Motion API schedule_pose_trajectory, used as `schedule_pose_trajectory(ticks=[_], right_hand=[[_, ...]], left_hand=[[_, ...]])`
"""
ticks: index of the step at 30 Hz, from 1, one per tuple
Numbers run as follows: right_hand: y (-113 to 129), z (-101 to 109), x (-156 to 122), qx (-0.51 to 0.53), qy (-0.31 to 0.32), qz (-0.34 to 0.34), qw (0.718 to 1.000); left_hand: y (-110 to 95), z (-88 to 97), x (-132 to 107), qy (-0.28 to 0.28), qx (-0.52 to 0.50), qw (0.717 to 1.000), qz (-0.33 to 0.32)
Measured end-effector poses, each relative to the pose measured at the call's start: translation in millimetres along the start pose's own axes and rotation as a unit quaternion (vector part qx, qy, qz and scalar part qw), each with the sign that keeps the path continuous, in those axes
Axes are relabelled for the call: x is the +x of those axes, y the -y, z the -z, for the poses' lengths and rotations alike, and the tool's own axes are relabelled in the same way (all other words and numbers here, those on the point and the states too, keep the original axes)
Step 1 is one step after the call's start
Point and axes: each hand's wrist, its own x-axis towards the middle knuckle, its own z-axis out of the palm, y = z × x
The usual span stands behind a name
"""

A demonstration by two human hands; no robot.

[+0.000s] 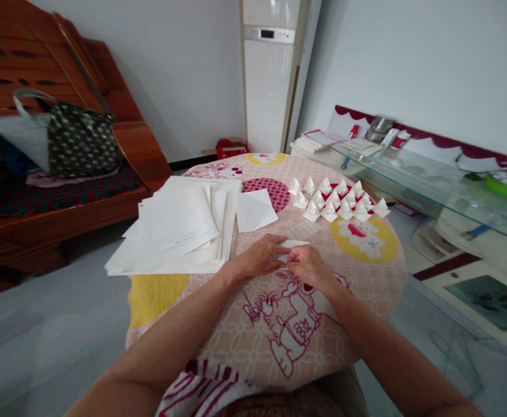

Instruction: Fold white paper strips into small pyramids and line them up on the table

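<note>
A small piece of folded white paper (294, 244) lies on the cloth-covered table under both hands. My left hand (262, 255) rests flat on its left side with the fingers stretched out. With fingers curled together, my right hand (307, 263) pinches the paper's near right part. Just beyond the hands lies a square white sheet (256, 210). To the left is a thick stack of white paper (179, 226), some sheets showing faint writing. Several folded paper boats (331, 204) stand in rows at the right of the table.
The round table wears a pink patterned cloth (253, 341). A glass-topped cabinet (444, 185) with papers and cups stands to the right. A wooden bench (135, 150) holding a dark patterned bag (81, 139) is at the left. Behind stands a tall white air conditioner (268, 87).
</note>
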Motion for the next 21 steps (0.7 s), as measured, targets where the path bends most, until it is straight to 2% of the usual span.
schedule_pose_trajectory(ticks=[7,11,17,21], right_hand=[[-1,-1,3,0.018,0.010,-0.023,1.000],[-8,4,-2,0.059,0.046,-0.065,0.995],[-30,20,-14,0.095,0.038,-0.108,0.989],[-41,34,-22,0.080,0.023,-0.119,0.989]], left_hand=[[-2,2.4,0,-0.006,-0.015,1.000,0.017],[2,-1.1,0,-0.009,-0.016,1.000,0.010],[6,-4.9,0,-0.012,-0.021,1.000,0.007],[7,-3.1,0,-0.013,-0.026,1.000,0.004]])
